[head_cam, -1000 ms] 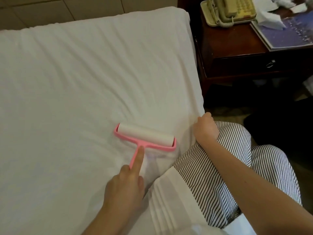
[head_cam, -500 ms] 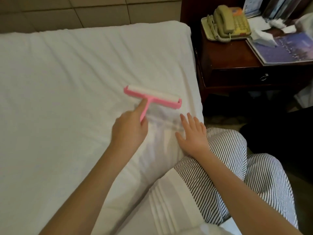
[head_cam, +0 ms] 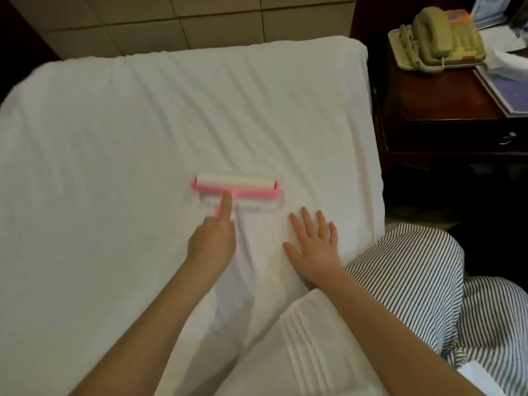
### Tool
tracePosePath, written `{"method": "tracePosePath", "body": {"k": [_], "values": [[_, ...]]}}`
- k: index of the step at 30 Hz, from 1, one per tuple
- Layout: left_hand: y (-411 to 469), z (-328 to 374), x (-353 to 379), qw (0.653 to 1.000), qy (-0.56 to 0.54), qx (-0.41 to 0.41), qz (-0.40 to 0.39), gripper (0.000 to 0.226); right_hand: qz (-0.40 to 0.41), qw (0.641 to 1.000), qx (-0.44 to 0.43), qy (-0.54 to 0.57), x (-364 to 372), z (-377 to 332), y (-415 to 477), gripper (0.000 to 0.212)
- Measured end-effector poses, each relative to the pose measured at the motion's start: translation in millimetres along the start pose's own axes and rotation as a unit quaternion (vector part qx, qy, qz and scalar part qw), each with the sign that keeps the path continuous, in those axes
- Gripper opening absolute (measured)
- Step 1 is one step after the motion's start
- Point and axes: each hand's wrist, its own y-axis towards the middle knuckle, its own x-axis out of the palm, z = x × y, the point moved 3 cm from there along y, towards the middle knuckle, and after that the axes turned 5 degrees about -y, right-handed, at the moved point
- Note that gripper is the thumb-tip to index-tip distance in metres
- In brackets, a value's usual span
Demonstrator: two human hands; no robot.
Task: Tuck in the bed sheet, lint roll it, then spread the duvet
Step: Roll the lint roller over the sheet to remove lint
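Observation:
A white bed sheet [head_cam: 128, 155] covers the mattress, with slanting creases across it. On the sheet lies a pink lint roller [head_cam: 235, 184] with a white roll, near the middle of the bed. My left hand [head_cam: 213, 241] grips its pink handle, the forefinger stretched along the handle toward the roll. My right hand [head_cam: 313, 247] lies flat on the sheet with fingers spread, just right of the roller and near the bed's right edge.
A dark wooden nightstand [head_cam: 445, 110] stands right of the bed, bearing a beige telephone [head_cam: 437, 38] and a magazine [head_cam: 508, 92]. My striped trouser knee [head_cam: 414, 270] presses the bed's edge. A tiled wall [head_cam: 200, 21] runs behind the bed.
The left hand pushed the roller away from me, up the sheet. The right hand left the bed's edge, opened and settled flat on the sheet beside the roller.

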Motion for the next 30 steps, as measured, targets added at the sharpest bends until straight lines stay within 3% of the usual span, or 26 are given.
{"method": "tracePosePath", "body": {"k": [4,7,12,18,22,25,30], "values": [[27,19,-1,1.0,-0.016,0.014,0.006,0.06,-0.002,1.0,0.01,0.028,-4,-1,-4,0.073],[-19,6,4,1.0,0.008,-0.006,-0.01,0.066,0.01,0.997,0.04,0.068,-7,2,-4,0.058],[-95,-15,16,0.993,0.103,-0.003,-0.06,0.067,0.017,0.993,0.056,0.105,-8,1,-2,0.052],[-11,1,9,0.999,0.01,0.047,-0.006,0.07,0.014,0.996,0.035,0.081,-8,1,-8,0.05],[35,17,-5,0.996,-0.053,0.076,-0.017,0.071,0.013,0.999,0.034,0.032,-6,4,-11,0.056],[1,9,-7,0.998,-0.026,0.061,-0.022,0.07,0.008,0.998,0.052,0.022,-6,6,-11,0.059],[-101,-25,10,0.992,0.076,0.053,-0.088,0.075,0.012,0.992,0.078,0.101,-10,2,-8,0.052]]}}
